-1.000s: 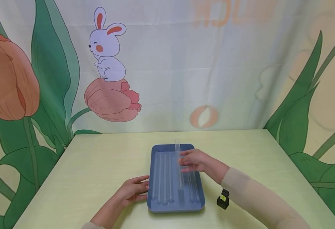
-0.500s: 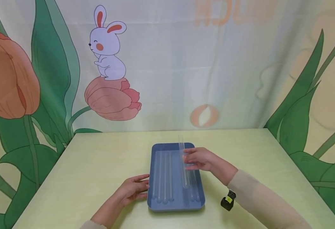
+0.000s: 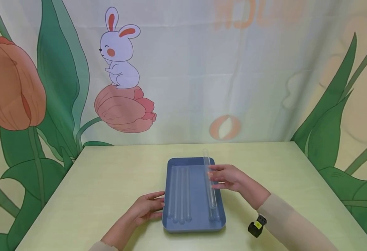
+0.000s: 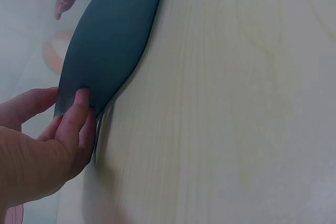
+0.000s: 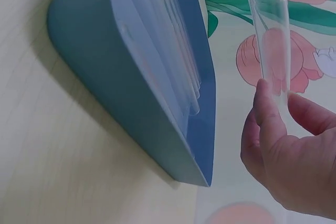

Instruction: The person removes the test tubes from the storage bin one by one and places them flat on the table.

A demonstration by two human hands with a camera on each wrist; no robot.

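A clear test tube (image 3: pixel 213 199) slants over the right side of a blue tray (image 3: pixel 198 198), rounded end toward me. My right hand (image 3: pixel 229 177) pinches it between thumb and fingers, and in the right wrist view the tube (image 5: pixel 271 35) stands out above the fingertips. Several test tubes (image 3: pixel 180 195) lie side by side along the tray's left half. Beneath the held tube, rounded ends of other tubes (image 3: pixel 216 217) show at the right; the rest of them is hidden. My left hand (image 3: pixel 146 209) rests its extended fingers against the tray's left outer wall (image 4: pixel 110 35).
The tray stands on a pale yellow table (image 3: pixel 120 174). Behind it hangs a curtain (image 3: pixel 183 87) printed with tulips and a rabbit. A small black device (image 3: pixel 257 226) with a yellow mark is at my right wrist.
My right hand has carried the held test tube rightward, from the tray's middle to above the tubes on its right side. The left hand stays against the tray.
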